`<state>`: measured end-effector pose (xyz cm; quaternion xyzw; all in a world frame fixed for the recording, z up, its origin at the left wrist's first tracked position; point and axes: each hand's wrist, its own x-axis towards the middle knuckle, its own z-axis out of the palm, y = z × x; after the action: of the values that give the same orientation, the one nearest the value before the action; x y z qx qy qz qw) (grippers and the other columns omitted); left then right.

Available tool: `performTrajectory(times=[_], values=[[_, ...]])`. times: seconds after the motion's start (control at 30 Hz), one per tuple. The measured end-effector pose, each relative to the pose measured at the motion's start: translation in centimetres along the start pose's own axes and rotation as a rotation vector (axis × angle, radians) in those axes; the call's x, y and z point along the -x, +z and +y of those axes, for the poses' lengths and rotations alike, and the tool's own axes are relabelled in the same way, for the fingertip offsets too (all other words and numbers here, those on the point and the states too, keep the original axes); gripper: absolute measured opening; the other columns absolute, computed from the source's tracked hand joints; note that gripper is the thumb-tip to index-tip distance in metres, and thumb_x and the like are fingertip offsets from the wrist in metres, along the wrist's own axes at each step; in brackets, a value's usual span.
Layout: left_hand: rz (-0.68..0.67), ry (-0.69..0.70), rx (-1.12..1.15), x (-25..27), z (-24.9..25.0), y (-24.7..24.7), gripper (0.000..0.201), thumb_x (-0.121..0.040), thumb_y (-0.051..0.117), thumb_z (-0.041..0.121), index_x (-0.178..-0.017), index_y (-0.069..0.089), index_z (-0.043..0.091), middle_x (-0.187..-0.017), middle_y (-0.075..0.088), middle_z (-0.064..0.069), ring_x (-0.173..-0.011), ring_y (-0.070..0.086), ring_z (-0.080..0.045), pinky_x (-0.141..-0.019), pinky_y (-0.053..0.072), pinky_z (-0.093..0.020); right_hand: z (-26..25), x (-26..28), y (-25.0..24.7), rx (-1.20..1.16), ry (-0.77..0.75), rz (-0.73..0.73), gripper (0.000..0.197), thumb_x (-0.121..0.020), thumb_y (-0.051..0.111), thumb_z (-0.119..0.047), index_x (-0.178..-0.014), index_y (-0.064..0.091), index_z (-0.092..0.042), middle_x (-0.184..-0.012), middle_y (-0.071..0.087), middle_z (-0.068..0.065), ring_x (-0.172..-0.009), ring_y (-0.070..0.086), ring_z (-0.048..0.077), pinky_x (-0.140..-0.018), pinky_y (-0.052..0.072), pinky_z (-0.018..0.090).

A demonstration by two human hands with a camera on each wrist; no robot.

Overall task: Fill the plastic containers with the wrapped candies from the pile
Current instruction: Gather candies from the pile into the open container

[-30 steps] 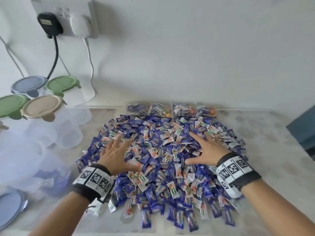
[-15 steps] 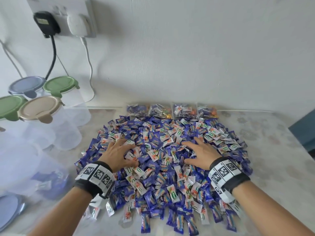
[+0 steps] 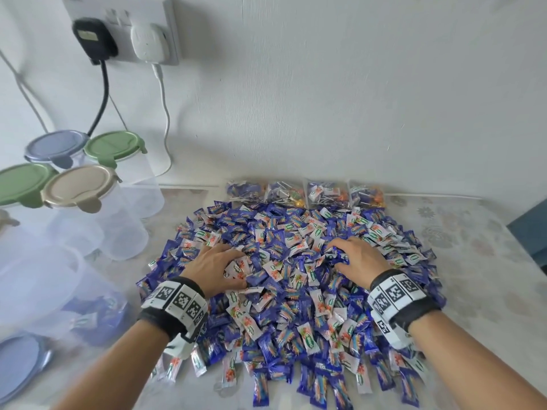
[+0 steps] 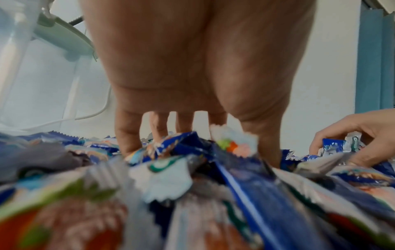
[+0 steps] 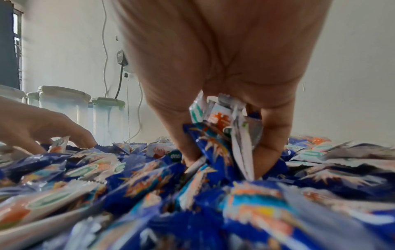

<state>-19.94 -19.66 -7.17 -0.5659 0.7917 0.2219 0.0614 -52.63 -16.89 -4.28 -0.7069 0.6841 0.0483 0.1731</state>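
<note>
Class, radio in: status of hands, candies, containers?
Both hands, left and right, clutching wrapped candies. Open container at left, barely filled. Nothing obstructing.

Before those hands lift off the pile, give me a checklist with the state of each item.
1. Left hand has candies gathered: ok, fingers curled into the candy pile, wrappers bunched under the palm.
2. Right hand has a firm hold: ok, several wrappers pinched between fingers and thumb.
3. An open container is within reach: ok, the open container at near left has no lid on, a few candies inside.
4. Its lid is out of the way: ok, the blue lid lies flat beside it.
5. Other lidded containers are ready: not ok, lids on.
</note>
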Motion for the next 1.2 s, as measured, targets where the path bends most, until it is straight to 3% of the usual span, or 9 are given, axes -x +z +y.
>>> performTrajectory(times=[0.2,0.4,0.53,0.73,0.83,0.93,1.0,1.13,1.2], values=[[0.098,0.034,0.056,-0.1,0.3,-0.3,0.047,-0.087,0.066,0.05,-0.128,0.056,0.027,-0.123,0.056,0.003,-0.113,0.052,-0.019,-0.095,0.048,-0.038,0.1,0.0,-0.3,-0.037,0.007,0.077,0.041,-0.094,0.061,-0.024,-0.134,0.052,-0.027,-0.121,0.06,0.01,-0.109,0.058,0.028,-0.091,0.049,0.037],[0.201,0.107,0.172,-0.2,0.0,-1.5,0.019,-0.086,0.073,0.026,-0.103,0.068,0.019,-0.095,0.062,0.006,-0.085,0.057,-0.012,-0.076,0.044,-0.023,0.2,0.3,-1.2,-0.085,0.0,0.168,0.042,-0.092,0.064,-0.026,-0.133,0.056,-0.025,-0.126,0.064,0.011,-0.11,0.063,0.027,-0.093,0.051,0.039],[0.219,0.122,0.195,-0.2,-0.2,-2.0,0.01,-0.084,0.075,0.019,-0.093,0.068,0.019,-0.088,0.064,0.007,-0.081,0.06,-0.011,-0.067,0.04,-0.013,0.1,0.6,-2.2,-0.118,-0.004,0.185,0.044,-0.091,0.067,-0.026,-0.134,0.057,-0.021,-0.129,0.063,0.012,-0.106,0.065,0.027,-0.095,0.05,0.038],[0.281,0.119,0.244,0.1,-0.4,-2.9,0.011,-0.083,0.076,0.02,-0.092,0.071,0.017,-0.086,0.066,0.004,-0.079,0.06,-0.013,-0.066,0.041,-0.014,0.0,1.2,-3.2,-0.143,-0.054,0.192,0.044,-0.09,0.067,-0.024,-0.132,0.058,-0.017,-0.131,0.062,0.009,-0.112,0.063,0.024,-0.1,0.047,0.035],[0.321,0.127,0.245,0.1,-0.6,-3.1,0.01,-0.083,0.075,0.019,-0.092,0.07,0.017,-0.087,0.064,0.004,-0.079,0.059,-0.014,-0.072,0.043,-0.021,-0.2,1.4,-3.6,-0.153,-0.067,0.185,0.042,-0.091,0.066,-0.025,-0.132,0.059,-0.019,-0.135,0.06,0.009,-0.081,0.066,0.014,-0.089,0.049,0.028],[0.335,0.124,0.24,0.2,-0.8,-3.3,0.01,-0.083,0.075,0.019,-0.091,0.069,0.019,-0.088,0.064,0.003,-0.081,0.059,-0.016,-0.075,0.048,-0.028,-0.6,1.4,-4.0,-0.154,-0.073,0.174,0.041,-0.091,0.066,-0.026,-0.132,0.059,-0.021,-0.137,0.058,0.009,-0.084,0.067,0.013,-0.089,0.047,0.025],[0.347,0.131,0.246,0.3,-0.9,-3.5,0.01,-0.083,0.076,0.019,-0.09,0.069,0.018,-0.088,0.065,0.002,-0.081,0.06,-0.016,-0.076,0.05,-0.031,-0.8,1.5,-4.2,-0.155,-0.081,0.171,0.042,-0.092,0.065,-0.026,-0.133,0.059,-0.022,-0.137,0.058,0.008,-0.068,0.061,0.001,-0.084,0.045,0.02],[0.371,0.145,0.244,0.4,-1.1,-3.8,0.011,-0.082,0.077,0.02,-0.09,0.069,0.018,-0.086,0.066,0.002,-0.08,0.06,-0.016,-0.076,0.049,-0.03,-1.2,1.6,-4.4,-0.161,-0.087,0.154,0.042,-0.093,0.064,-0.024,-0.134,0.057,-0.019,-0.137,0.058,0.009,-0.106,0.065,0.021,-0.092,0.044,0.024],[0.391,0.147,0.251,0.5,-1.3,-4.0,0.012,-0.08,0.079,0.018,-0.09,0.07,0.018,-0.085,0.065,0.004,-0.078,0.06,-0.015,-0.075,0.048,-0.029,-1.4,1.6,-4.4,-0.154,-0.082,0.144,0.043,-0.093,0.064,-0.024,-0.134,0.056,-0.016,-0.135,0.059,0.01,-0.114,0.062,0.024,-0.095,0.043,0.026]])
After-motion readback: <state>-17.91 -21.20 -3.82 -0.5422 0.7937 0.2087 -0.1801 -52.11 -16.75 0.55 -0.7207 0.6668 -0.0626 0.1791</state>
